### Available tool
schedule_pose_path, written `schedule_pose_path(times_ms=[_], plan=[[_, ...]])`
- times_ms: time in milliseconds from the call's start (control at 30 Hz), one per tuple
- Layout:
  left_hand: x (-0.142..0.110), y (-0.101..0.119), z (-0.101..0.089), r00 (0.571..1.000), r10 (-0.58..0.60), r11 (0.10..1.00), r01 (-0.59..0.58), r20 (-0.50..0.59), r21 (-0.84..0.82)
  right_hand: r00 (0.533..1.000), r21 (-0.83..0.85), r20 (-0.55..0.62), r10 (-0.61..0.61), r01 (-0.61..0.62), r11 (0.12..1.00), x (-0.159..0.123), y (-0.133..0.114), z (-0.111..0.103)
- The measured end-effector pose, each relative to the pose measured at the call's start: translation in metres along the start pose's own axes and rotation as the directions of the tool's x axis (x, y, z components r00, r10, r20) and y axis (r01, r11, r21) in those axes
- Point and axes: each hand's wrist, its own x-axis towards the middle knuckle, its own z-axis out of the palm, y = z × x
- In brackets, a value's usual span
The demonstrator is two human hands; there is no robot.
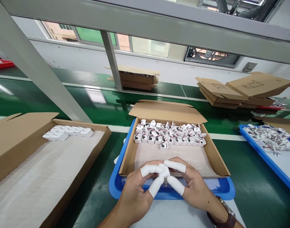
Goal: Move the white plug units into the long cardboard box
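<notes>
Between my two hands is a small white plastic housing (164, 170), with a bit of metal showing at its lower side. My left hand (137, 188) pinches it from the left with thumb and forefinger, both in white finger cots. From the right, my right hand (192, 183) grips the same piece, also with white-cotted thumb and forefinger. Just beyond the hands, an open cardboard box (212, 152) holds rows of white housings (168, 134) with thin wires. One housing (164, 146) sits apart, in front of the rows. The box rests in a blue tray (113, 186).
On the left lies another cardboard box (104, 139) with joined white parts (67, 132) on its lining. A blue tray (266, 155) with loose wired parts (270, 137) stands right. Further cardboard boxes (249, 90) are at the back. A grey post (47, 76) rises at left.
</notes>
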Motion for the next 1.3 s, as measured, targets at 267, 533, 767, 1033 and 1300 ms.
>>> schedule_pose_path(times_ms=[267,533,767,1033,1300], plan=[[0.002,0.0,0.004,0.995,-0.095,0.991,0.093,-0.014,-0.101,0.995,0.085,-0.087,0.041,-0.034,0.996,0.002,0.0,0.001],[-0.007,-0.011,0.002,0.997,-0.026,0.992,0.017,0.073,0.126,0.98,0.154,-0.105,0.166,-0.149,0.977,0.002,0.002,0.001],[-0.002,-0.011,0.009,0.978,0.207,0.93,-0.192,-0.015,0.313,0.987,0.084,-0.084,0.138,-0.131,0.988,-0.004,0.003,0.002],[-0.002,-0.009,0.008,0.993,0.114,0.973,-0.107,-0.019,0.205,0.981,0.074,-0.163,0.105,-0.094,0.993,-0.005,0.004,0.0],[-0.002,-0.007,0.0,0.997,0.003,0.999,0.0,0.072,-0.042,0.985,0.062,-0.132,0.114,-0.107,0.992,0.001,0.004,0.0]])
